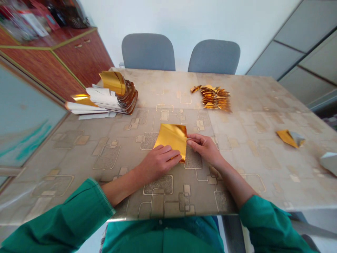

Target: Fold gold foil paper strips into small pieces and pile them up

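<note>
A sheet of gold foil paper (172,135) lies on the table in front of me, its top right part shaded and slightly bent. My left hand (163,158) rests over the paper's lower part, fingers stretched across it and pressing it down; the thumb is hidden. At the paper's right edge, my right hand (201,146) has thumb and forefinger pinched together on the edge. Beyond, to the right, lies a row of folded gold foil pieces (214,97). At the back left sits a bent stack of gold foil sheets (114,84) with white undersides.
A patterned cloth covers the table (244,140). A single gold and silver folded piece (290,138) lies at the right, near a white object (329,162) at the edge. Two grey chairs (148,52) stand behind the table. A wooden cabinet (81,58) is at the left.
</note>
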Demonstrator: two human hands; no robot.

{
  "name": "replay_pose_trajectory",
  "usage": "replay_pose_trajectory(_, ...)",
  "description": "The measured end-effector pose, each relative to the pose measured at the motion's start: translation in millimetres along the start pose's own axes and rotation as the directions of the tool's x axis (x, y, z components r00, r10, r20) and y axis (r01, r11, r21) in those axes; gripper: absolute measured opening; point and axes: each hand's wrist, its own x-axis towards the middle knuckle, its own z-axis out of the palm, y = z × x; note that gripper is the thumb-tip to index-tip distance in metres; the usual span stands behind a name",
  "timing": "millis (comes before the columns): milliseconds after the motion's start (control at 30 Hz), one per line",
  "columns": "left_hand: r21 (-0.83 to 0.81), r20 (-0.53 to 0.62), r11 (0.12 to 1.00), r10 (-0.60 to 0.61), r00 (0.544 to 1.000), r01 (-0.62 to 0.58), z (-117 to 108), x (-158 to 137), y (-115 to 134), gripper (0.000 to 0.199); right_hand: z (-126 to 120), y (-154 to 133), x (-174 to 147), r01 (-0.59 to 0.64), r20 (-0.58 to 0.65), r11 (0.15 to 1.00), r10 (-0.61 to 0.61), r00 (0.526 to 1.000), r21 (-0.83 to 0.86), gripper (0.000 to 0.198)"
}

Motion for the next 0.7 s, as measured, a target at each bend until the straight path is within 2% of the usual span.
replay_pose_trajectory(67,0.044,0.062,0.997,-0.066,0.996,0.063,-4.7,-4.3,-3.0,0.020,-1.4,2.8,-0.1,-0.004,-0.021,1.000,0.003,1.000,-0.025,0.037)
replay_pose_trajectory(133,0.119,0.164,0.975,-0.205,0.965,0.187,-14.4,-12.1,-10.0,0.019,-2.6,4.9,-0.3,-0.007,-0.024,0.999,0.006,1.000,-0.038,0.037)
replay_pose_trajectory(200,0.233,0.238,0.908,-0.400,0.885,0.348,-28.5,-23.1,-22.4,0.018,-3.1,5.9,-0.2,-0.006,-0.019,0.999,0.006,1.000,-0.049,0.036)
replay_pose_trajectory(267,0.322,0.306,0.839,-0.531,0.790,0.439,-44.7,-36.2,-40.1,0.016,-3.2,5.9,0.0,-0.007,-0.011,0.998,0.007,1.000,-0.065,0.035)
replay_pose_trajectory(400,0.460,0.327,0.727,-0.673,0.663,0.511,-71.6,-61.5,-82.3,0.026,-3.4,4.4,-0.3,-0.007,0.006,0.996,0.008,1.000,-0.083,0.034)
replay_pose_trajectory(500,0.576,0.364,0.641,-0.756,0.543,0.507,-86.3,-71.0,-105.7,0.036,-3.8,2.6,-1.7,0.000,0.015,0.995,0.002,1.000,-0.097,0.033)
replay_pose_trajectory(567,0.622,0.393,0.585,-0.808,0.438,0.521,-96.7,-69.4,-114.5,0.033,-4.0,1.2,-2.4,0.000,0.023,0.994,0.003,1.000,-0.111,0.033)
replay_pose_trajectory(633,0.629,0.300,0.428,-0.904,0.306,0.649,-107.7,-62.3,-122.3,0.035,-4.2,-0.1,-2.5,-0.003,0.029,0.992,0.007,1.000,-0.128,0.033)
replay_pose_trajectory(667,0.608,0.180,0.321,-0.947,0.268,0.727,-112.7,-57.7,-128.3,0.039,-4.2,-0.7,-2.3,-0.004,0.030,0.991,0.008,1.000,-0.136,0.033)
replay_pose_trajectory(700,0.563,0.082,0.305,-0.946,0.315,0.768,-116.9,-53.2,-136.6,0.042,-4.2,-1.0,-2.1,-0.004,0.031,0.990,0.008,0.999,-0.143,0.033)
